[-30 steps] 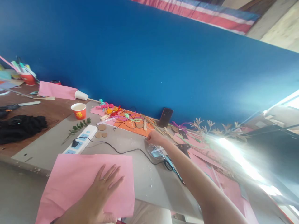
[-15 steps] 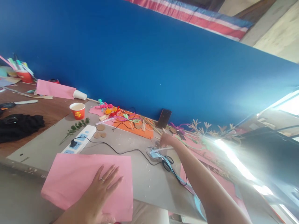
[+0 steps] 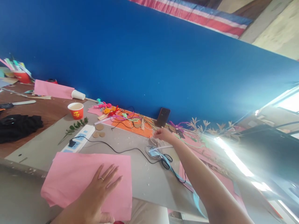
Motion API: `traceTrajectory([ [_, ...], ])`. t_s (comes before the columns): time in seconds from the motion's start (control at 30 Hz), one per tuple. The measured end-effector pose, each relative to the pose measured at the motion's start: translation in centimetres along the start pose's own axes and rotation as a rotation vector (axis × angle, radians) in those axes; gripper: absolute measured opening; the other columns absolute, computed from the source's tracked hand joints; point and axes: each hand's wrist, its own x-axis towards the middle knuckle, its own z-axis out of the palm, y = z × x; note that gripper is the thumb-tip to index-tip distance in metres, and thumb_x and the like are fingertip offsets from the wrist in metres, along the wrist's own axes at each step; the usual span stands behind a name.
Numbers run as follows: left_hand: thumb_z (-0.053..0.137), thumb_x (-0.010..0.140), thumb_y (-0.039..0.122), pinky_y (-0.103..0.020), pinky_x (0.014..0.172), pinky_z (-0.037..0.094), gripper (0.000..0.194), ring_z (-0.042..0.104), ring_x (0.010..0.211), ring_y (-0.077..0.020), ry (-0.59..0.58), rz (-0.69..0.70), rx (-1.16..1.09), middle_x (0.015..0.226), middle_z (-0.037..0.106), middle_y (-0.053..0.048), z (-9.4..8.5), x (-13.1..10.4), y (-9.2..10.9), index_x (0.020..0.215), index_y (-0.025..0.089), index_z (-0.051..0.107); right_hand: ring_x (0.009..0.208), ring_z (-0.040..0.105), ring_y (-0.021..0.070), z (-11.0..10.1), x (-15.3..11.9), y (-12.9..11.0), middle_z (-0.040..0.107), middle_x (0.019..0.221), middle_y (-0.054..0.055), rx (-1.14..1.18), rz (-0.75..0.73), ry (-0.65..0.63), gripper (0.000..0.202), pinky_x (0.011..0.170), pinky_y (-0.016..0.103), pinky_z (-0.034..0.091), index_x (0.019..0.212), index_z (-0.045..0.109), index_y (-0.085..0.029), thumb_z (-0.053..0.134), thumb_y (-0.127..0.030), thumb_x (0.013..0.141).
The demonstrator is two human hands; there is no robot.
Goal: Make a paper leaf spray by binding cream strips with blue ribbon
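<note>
A pink sheet of paper (image 3: 67, 177) lies at the table's near edge, its left corner bent over the edge. My left hand (image 3: 104, 183) rests flat on it with fingers spread and a ring on one finger. Out across the table, my right hand (image 3: 163, 135) has its fingers curled together; what they hold, if anything, is too small to make out. Just beyond it a phone (image 3: 163, 117) leans against the blue wall. Dry stalks (image 3: 150, 123) lie beside the hand. Below it are a light blue ribbon (image 3: 154, 152) and black-handled scissors (image 3: 166, 161).
A white power strip (image 3: 87, 133) with a black cable (image 3: 112, 147) lies left of centre. Near it are a green leaf sprig (image 3: 73, 128), cork discs (image 3: 96, 134) and a red paper cup (image 3: 76, 112). Orange paper (image 3: 130, 127) bears colourful scraps. Dried plants (image 3: 201, 126) lie right.
My right hand has shifted slightly left, its fingers now showing more clearly as curled together. My left hand stays flat on the pink paper.
</note>
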Motion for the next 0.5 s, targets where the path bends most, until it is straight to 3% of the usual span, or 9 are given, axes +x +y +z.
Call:
traceTrajectory([
  [0.17, 0.062, 0.072, 0.058, -0.064, 0.110, 0.007, 0.096, 0.009, 0.141, -0.0360, -0.048, 0.064, -0.069, 0.155, 0.012, -0.009, -1.1, 0.4, 0.2, 0.148, 0.031, 0.009, 0.057, 0.053, 0.0114, 0.4, -1.0, -1.9, 0.065, 0.062, 0.000, -0.040, -0.102, 0.037, 0.012, 0.054, 0.020, 0.038, 0.065, 0.066, -0.015, 0.056, -0.016, 0.070],
  [0.37, 0.053, 0.075, 0.066, -0.064, 0.109, 0.012, 0.090, 0.013, 0.140, -0.0369, -0.035, 0.124, -0.083, 0.155, 0.014, -0.009, -1.6, 1.3, 0.2, 0.147, 0.030, 0.013, 0.063, 0.054, 0.0126, 0.8, -3.4, -4.5, 0.066, 0.070, 0.002, -0.092, -0.208, 0.085, 0.010, 0.060, 0.021, 0.037, 0.069, 0.065, -0.016, 0.056, -0.015, 0.074],
  [0.5, 0.043, 0.090, 0.044, -0.057, 0.111, 0.020, 0.062, 0.023, 0.139, -0.0304, 0.047, 0.130, -0.056, 0.152, 0.026, -0.005, -1.7, 1.5, 0.0, 0.146, 0.031, 0.020, 0.067, 0.056, 0.0129, 2.0, -5.5, -5.0, 0.067, 0.075, 0.002, -0.119, -0.290, 0.057, 0.015, 0.062, 0.021, 0.037, 0.076, 0.064, -0.019, 0.050, -0.013, 0.079],
])
